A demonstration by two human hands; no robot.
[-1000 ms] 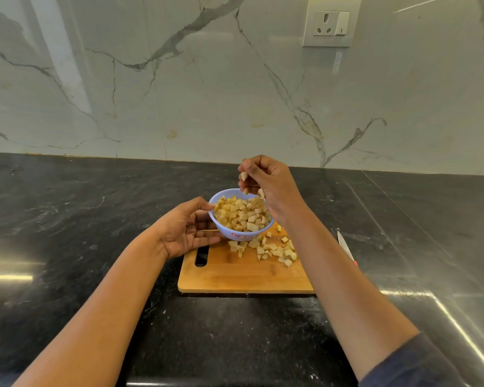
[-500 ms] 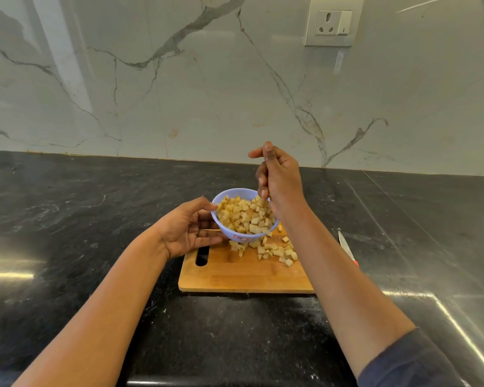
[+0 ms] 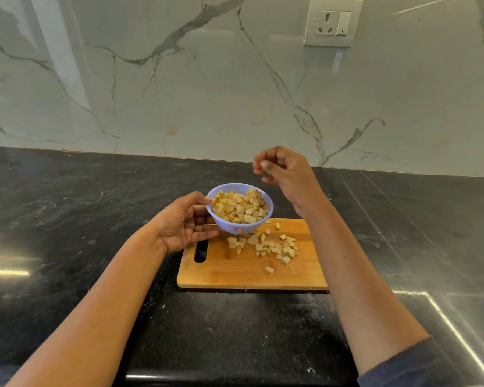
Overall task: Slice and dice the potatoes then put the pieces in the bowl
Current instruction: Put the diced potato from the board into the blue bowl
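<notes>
**Condition.** The left hand [image 3: 187,223] grips the bowl [image 3: 221,223] by its left wall, thumb on the rim and fingers curled beneath. The bowl is at the far left corner of the board [image 3: 235,275], tipped slightly toward the person. Whether it rests on the board or is lifted cannot be told. The right hand [image 3: 287,170] hangs above and to the right of the bowl, fingers curled in against the thumb. No piece shows in them.

**Hazards.**
- The bowl is heaped to its rim. Further pieces dropped from height are likely to bounce or roll off onto the counter [image 3: 67,219].
- More tilt would probably spill the top layer (the grip is on one side only).
- The stray piece [image 3: 269,269] toward the near edge is easily missed in a sweep.

**Inventory.**
- Bowls: one.
- Boards: one.
- Hands: two.
- Loose dice [image 3: 274,247] on the board's far right part: roughly two dozen, too clustered for an exact count.
- Diced pieces in the bowl: not countable.
- Whole potatoes: none in view.
</notes>
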